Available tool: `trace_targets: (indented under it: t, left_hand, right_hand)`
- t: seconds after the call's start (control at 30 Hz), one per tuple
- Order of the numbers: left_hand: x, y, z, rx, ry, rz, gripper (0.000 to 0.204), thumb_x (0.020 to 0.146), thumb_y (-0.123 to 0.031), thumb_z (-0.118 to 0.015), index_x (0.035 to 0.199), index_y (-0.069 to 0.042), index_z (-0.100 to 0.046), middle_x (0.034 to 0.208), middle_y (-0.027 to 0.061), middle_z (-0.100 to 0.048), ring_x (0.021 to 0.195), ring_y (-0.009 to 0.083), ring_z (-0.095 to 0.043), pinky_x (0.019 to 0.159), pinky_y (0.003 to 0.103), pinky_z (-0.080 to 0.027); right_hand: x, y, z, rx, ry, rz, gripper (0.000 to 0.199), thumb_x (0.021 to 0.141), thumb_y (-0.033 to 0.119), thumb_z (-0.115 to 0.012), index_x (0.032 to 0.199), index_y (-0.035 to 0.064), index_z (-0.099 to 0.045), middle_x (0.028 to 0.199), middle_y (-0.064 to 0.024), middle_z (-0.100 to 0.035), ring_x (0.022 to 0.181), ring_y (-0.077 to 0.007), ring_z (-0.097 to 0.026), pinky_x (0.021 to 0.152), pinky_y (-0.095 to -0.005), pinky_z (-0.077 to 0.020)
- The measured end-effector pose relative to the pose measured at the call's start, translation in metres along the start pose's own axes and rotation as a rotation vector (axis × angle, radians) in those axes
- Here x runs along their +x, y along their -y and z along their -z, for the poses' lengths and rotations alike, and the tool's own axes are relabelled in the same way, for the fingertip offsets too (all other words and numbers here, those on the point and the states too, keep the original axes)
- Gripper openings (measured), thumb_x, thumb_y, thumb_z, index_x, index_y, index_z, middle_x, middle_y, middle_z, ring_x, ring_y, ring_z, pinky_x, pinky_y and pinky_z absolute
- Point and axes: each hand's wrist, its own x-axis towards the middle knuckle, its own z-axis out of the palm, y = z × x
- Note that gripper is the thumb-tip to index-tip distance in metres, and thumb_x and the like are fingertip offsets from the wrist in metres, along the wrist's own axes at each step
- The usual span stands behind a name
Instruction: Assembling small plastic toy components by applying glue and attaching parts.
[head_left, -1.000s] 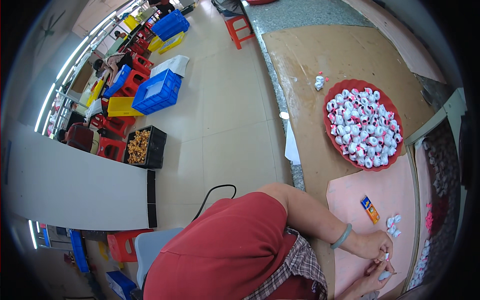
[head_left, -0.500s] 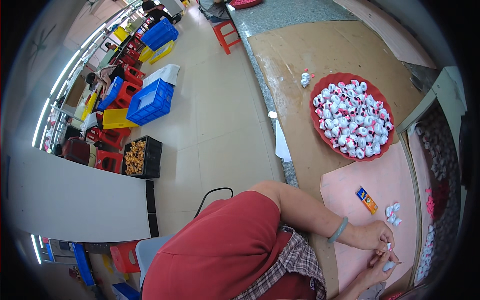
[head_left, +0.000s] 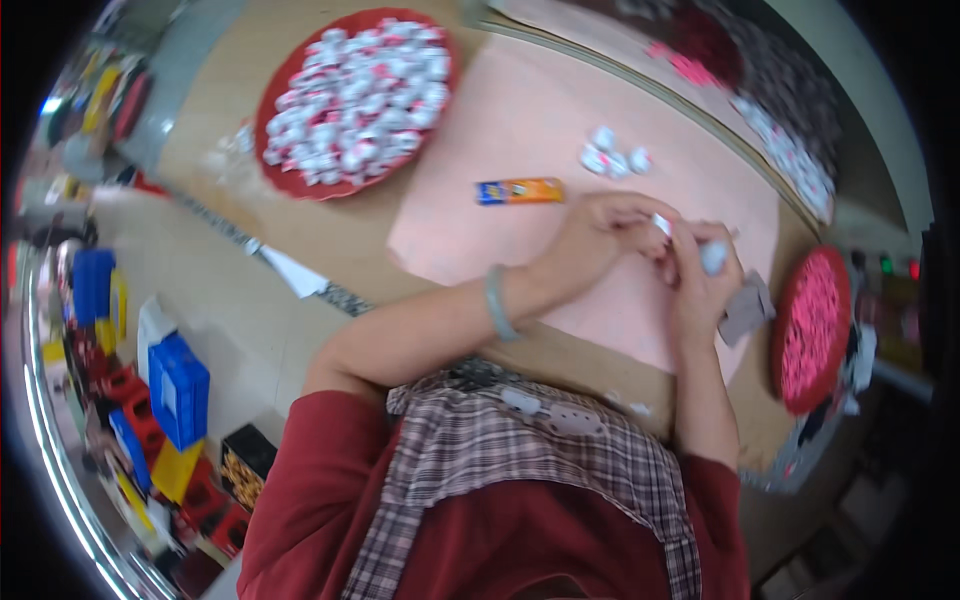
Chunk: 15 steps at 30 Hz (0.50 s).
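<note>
My left hand (head_left: 612, 238), with a pale green bangle (head_left: 499, 303) on its wrist, meets my right hand (head_left: 700, 283) over a pink sheet (head_left: 455, 215). Between the fingertips of my left hand is a small white piece (head_left: 662, 224) with a pinkish edge; my right fingers come close against it. Closed in my right hand is a pale rounded object (head_left: 713, 257), a thin tip showing past the fingers; its kind is unclear. Several small white-and-pink pieces (head_left: 612, 158) lie beyond my hands. An orange-and-blue small pack (head_left: 520, 191) rests left of them.
A scalloped red tray (head_left: 268, 165) heaped with white-and-pink pieces stands far left on cardboard. At the right, another red tray (head_left: 783, 385) holds bright pink bits. A grey flat piece (head_left: 748, 310) lies by my right wrist. Blue crates (head_left: 180, 390) stand on the floor at left.
The view has swung round, so table and hands now appear nearer the middle and the right-hand tray of pink bits shows. My hands stay together with the small pieces in them.
</note>
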Motion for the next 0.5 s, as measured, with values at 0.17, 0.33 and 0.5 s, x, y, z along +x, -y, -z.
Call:
trace_targets:
  t: [0.17,0.33,0.5]
  left_hand:
    - [0.006,0.006,-0.007,-0.137,0.004,0.122,0.028,0.089,-0.002,-0.05,0.115,0.004,-0.057,0.093,0.0092,-0.064,0.085,0.0138,-0.06,0.078,0.026,-0.049]
    - [0.004,0.003,-0.011,-0.233,0.016,0.186,0.029,0.089,-0.003,-0.052,0.117,0.004,-0.056,0.094,0.0087,-0.064,0.084,0.0131,-0.059,0.081,0.026,-0.048]
    - [0.006,0.006,-0.009,-0.123,0.035,0.118,0.029,0.087,-0.003,-0.056,0.115,0.002,-0.057,0.094,0.0077,-0.064,0.082,0.0119,-0.058,0.078,0.024,-0.047]
  right_hand:
    - [0.0,-0.001,0.018,0.052,-0.039,0.001,0.009,0.085,0.005,-0.062,0.079,0.0002,-0.057,0.063,-0.0017,-0.054,0.048,-0.0054,-0.045,0.043,-0.0196,-0.0341]
    - [-0.001,-0.004,0.022,0.045,-0.028,-0.013,0.009,0.085,0.005,-0.063,0.079,-0.0003,-0.057,0.063,-0.0021,-0.056,0.048,-0.0055,-0.045,0.043,-0.02,-0.0356]
    - [0.001,-0.008,0.021,0.105,-0.034,0.005,0.009,0.085,0.005,-0.063,0.081,-0.0002,-0.056,0.064,-0.0025,-0.056,0.049,-0.0056,-0.046,0.044,-0.0206,-0.0367]
